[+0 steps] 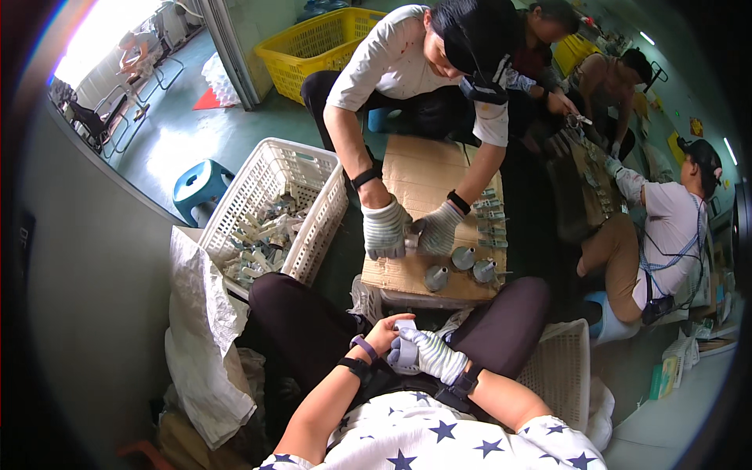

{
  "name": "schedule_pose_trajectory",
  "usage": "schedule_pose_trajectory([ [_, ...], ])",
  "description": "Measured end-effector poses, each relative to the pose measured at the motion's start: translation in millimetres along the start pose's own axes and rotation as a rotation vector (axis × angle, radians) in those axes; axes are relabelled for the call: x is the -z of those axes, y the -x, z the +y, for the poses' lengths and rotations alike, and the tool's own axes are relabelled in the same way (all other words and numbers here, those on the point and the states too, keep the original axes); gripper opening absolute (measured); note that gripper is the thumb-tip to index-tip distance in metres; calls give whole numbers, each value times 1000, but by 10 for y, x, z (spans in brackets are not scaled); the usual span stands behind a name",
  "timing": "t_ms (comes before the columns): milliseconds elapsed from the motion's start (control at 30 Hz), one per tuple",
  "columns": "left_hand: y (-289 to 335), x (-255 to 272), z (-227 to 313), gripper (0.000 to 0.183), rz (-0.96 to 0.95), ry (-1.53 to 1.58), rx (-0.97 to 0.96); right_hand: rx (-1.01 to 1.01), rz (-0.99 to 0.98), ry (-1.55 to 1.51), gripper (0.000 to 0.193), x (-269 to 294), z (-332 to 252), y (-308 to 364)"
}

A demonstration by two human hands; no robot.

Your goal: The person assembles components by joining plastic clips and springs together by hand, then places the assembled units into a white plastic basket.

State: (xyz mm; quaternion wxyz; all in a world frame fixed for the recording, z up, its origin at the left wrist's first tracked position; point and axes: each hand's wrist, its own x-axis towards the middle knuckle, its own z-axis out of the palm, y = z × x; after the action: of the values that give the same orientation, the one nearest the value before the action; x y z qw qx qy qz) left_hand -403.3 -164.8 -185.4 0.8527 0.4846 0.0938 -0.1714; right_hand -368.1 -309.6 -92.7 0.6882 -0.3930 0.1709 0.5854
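the person's two hands meet over the lap, just on the near side of the cardboard sheet [423, 176], a work surface that serves here as the landmark. the bare left hand [384, 335] has a narrow grip, its fingers bent around the upper part of a pale grey piece [404, 354]. the right hand [435, 354], in a striped glove, is closed on the same piece from the other side, thumb and fingers pressed in close. the piece looks rounded and smooth, with its upper end pointing roughly toward the cardboard sheet; the hands cover so much of it that i cannot tell its long axis for certain.

on the near right part of the cardboard sheet stand three grey cone-shaped parts [464, 258], narrow ends up. behind them, along its right edge, small metal parts [491, 219] lie in a row, their long axes running crosswise. across the cardboard sheet a co-worker leans in, both gloved hands [386, 229] close together above it around something small, mostly hidden. left of the cardboard sheet is a white basket [315, 247] with a heap of mixed parts [262, 244], and beyond that a blue stool [205, 185].
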Motion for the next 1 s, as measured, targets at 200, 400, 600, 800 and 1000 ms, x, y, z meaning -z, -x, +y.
schedule_pose_trajectory([
  [200,-83,-1,112,46,101,312,-77,386,27,353,22,-206,-252,-41],
  [400,-46,97,36,40,65,183,-56,174,13,160,27,-107,69,-129],
  [600,-84,74,49,35,145,26,-25,129,51,119,32,3,34,-181],
  [800,-69,117,4,32,140,22,54,73,35,50,33,54,78,-236],
  [1000,-76,143,-40,33,115,17,73,75,20,-2,29,73,110,-256],
])
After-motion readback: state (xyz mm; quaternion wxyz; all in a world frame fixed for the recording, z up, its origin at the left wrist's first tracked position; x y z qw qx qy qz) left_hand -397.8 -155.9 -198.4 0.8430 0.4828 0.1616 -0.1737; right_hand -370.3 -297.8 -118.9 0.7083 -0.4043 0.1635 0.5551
